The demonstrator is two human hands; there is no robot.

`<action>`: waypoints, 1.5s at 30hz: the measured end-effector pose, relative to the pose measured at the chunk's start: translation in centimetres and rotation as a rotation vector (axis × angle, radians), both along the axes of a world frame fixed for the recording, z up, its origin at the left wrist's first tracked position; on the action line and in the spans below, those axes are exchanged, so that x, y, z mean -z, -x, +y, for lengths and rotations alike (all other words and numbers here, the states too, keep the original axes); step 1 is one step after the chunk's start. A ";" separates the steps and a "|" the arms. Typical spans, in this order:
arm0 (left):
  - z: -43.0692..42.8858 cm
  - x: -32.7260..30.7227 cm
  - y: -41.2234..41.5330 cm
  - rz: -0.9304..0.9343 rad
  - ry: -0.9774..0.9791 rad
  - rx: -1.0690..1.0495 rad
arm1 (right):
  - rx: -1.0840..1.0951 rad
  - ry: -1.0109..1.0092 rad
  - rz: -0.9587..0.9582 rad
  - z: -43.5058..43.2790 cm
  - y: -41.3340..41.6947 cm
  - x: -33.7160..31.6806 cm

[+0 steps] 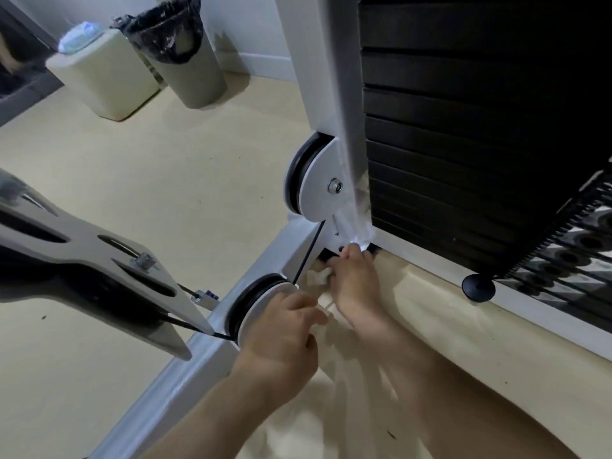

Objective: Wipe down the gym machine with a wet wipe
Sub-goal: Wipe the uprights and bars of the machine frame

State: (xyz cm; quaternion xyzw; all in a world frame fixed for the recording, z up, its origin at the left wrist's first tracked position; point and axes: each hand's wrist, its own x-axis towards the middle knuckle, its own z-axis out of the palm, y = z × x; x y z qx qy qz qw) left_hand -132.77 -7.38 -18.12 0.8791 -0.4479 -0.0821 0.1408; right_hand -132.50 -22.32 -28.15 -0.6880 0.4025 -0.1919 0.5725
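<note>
Pale cream floor (165,193) runs back to a white wall, with a lined bin (198,77) at eleven o'clock. The right hand (356,286) curls round a crumpled wet wipe (318,276), fingertips at the foot of the white upright of the gym machine (331,77). At seven o'clock from it, the left hand (284,329), fingers bent, sits against the lower pulley (255,306); I cannot tell whether it holds anything. The frame base looks mid-wipe. The pulley faces probably come next and call for a firm pass along their curved edges.

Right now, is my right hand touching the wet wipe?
Touching. The head view shows the crumpled wet wipe bunching out from under the curled fingers of the right hand, with no gap between them.
</note>
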 end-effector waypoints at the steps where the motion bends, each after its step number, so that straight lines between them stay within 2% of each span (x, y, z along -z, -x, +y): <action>1: 0.1 0.2 0.0 0.026 -0.015 -0.016 | 0.040 0.011 -0.057 -0.2 -0.1 -0.1; 3: 0.1 0.6 -0.1 0.046 -0.038 -0.037 | 0.126 -0.020 -0.163 -0.6 -0.6 -1.3; 7: -1.1 0.7 -0.2 0.040 -0.043 0.003 | 0.260 -0.337 -0.361 0.3 -2.6 -3.4; 10: -1.7 -0.1 -0.5 -0.097 -0.136 0.145 | 0.234 -0.240 -0.258 1.2 -3.3 -2.7; 13: -2.3 -0.5 -1.6 -0.356 -0.377 0.389 | 0.094 -0.201 -0.101 1.7 -2.5 -1.0; 15: -3.0 -0.4 -2.9 -0.464 -0.423 0.428 | -0.007 -0.185 -0.066 1.4 -1.8 -0.8; 18: -3.9 -0.4 -3.8 -0.488 -0.417 0.414 | 0.065 -0.168 -0.106 -0.1 -2.6 -2.0; 21: -4.2 -0.3 -4.3 -0.411 -0.291 0.358 | -0.025 -0.328 -0.185 0.6 -3.3 -3.2; 23: -3.7 -0.4 -4.2 -0.356 -0.229 0.339 | -0.089 -0.367 -0.205 1.9 -2.3 -3.2; 25: -3.3 -0.6 -4.0 -0.364 -0.242 0.338 | -0.069 -0.412 -0.183 1.9 -1.4 -3.5; 30: -4.9 0.6 -3.1 -0.415 -0.304 0.354 | 0.121 -0.283 -0.146 -0.4 -1.4 -2.6; 32: -6.3 1.4 -2.6 -0.301 -0.291 0.284 | 0.206 -0.390 -0.123 -1.0 -0.7 -2.5; 34: -7.9 1.6 -2.1 -0.101 -0.136 0.101 | 0.276 -0.627 -0.202 -1.5 0.2 -2.7; 37: -9.8 1.8 -2.5 0.238 -0.001 -0.107 | 0.264 -0.768 -0.366 -1.5 1.2 -4.6; 39: -10.0 1.6 -2.7 0.249 0.161 -0.099 | 0.231 -0.845 -0.480 -1.2 1.6 -6.5; 42: -8.8 0.2 -1.7 0.209 0.374 -0.062 | 0.152 -0.750 -0.553 -0.6 2.4 -8.9; 45: -7.5 -1.3 -0.8 0.190 0.429 -0.113 | 0.172 -0.596 -0.548 0.0 1.5 -9.8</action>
